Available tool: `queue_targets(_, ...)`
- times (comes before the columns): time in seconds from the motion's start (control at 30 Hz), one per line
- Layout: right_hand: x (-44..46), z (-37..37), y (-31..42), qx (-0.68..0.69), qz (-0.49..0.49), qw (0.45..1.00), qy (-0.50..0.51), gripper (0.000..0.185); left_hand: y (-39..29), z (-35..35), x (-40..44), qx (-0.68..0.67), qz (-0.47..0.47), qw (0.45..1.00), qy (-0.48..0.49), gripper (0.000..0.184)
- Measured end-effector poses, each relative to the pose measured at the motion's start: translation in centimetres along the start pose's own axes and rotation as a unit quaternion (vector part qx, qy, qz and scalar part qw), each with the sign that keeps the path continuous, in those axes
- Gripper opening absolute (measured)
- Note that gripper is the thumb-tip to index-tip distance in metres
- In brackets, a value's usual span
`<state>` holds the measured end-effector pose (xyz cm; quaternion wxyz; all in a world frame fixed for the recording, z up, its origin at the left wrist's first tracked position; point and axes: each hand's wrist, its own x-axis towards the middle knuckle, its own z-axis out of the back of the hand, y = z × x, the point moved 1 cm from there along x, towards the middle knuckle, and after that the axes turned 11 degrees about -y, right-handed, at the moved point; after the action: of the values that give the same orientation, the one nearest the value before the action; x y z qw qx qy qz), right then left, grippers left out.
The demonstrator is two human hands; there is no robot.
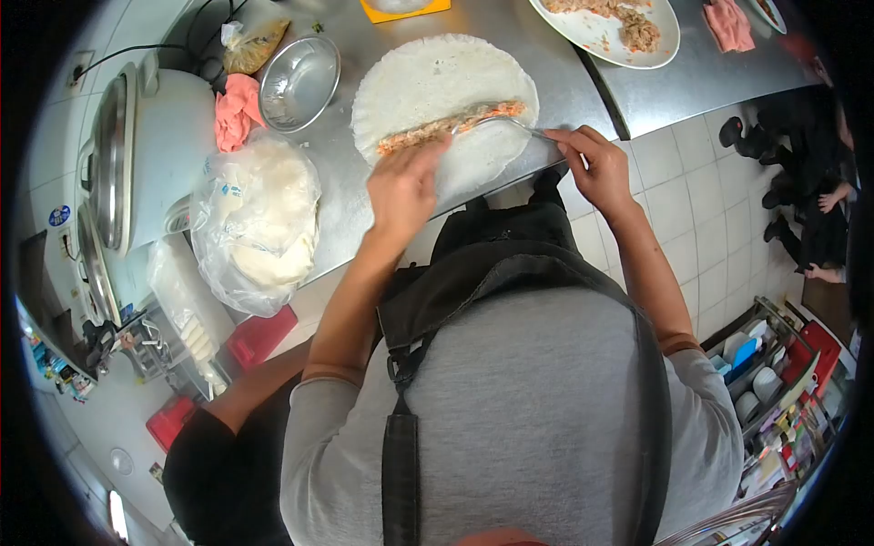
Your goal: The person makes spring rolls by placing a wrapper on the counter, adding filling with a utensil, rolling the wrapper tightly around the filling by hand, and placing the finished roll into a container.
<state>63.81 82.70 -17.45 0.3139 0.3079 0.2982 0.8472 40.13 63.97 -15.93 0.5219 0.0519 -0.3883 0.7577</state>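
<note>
A large round white sheet of dough (437, 77) lies on the steel worktop in front of me. A long strip of orange-pink minced filling (414, 136) runs across its nearer half. My right hand (594, 168) is closed around the handle of a metal spoon (519, 122), whose far end rests at the right part of the filling. My left hand (402, 189) reaches over the near left edge of the dough, with its fingers pressed together at the filling. A small metal glint shows at those fingertips, but what they hold is mostly hidden.
A white plate of filling (596, 47) stands at the back right, near a pink cloth (728, 25). On the left are a steel bowl (300, 84), another pink cloth (238, 114) and a plastic bag of white dough (259, 223). Other people stand at the right and lower left.
</note>
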Motion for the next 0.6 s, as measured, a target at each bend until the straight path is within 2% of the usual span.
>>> queue_targets(0.03, 0.1, 0.0, -0.1, -0.008, -0.006, 1.0, -0.018, 0.026, -0.5, -0.3, -0.3, 0.017, -0.025, 1.0, 0.007, 0.033)
queue_targets(0.2, 0.4, 1.9, -1.4, -0.011, -0.046, 0.999, -0.001, 0.026, -1.2, -0.4, 0.4, 0.006, -0.015, 1.0, 0.012, 0.032)
queue_targets(0.3, 0.4, 2.6, -1.8, 0.025, -0.085, 0.996, 0.022, 0.025, -0.7, -0.7, 1.4, -0.04, 0.022, 0.999, 0.011, 0.03)
queue_targets(0.4, 0.4, 2.2, -1.0, -0.017, -0.05, 0.998, 0.044, 0.024, -0.2, -0.3, 2.3, -0.025, -0.001, 1.0, 0.011, 0.029)
queue_targets(0.47, 0.4, 2.4, -1.0, -0.02, -0.059, 0.998, 0.031, 0.024, 0.3, 0.2, 2.5, -0.004, -0.017, 0.996, 0.089, 0.03)
queue_targets(0.5, 0.4, 2.4, -0.9, -0.023, -0.068, 0.997, 0.017, 0.024, 0.7, 1.0, 2.7, -0.002, -0.016, 0.996, 0.087, 0.03)
queue_targets(0.6, 0.1, 1.8, -0.6, 0.046, -0.076, 0.995, 0.052, 0.024, 3.8, 3.6, 2.4, -0.096, 0.191, 0.971, 0.11, 0.03)
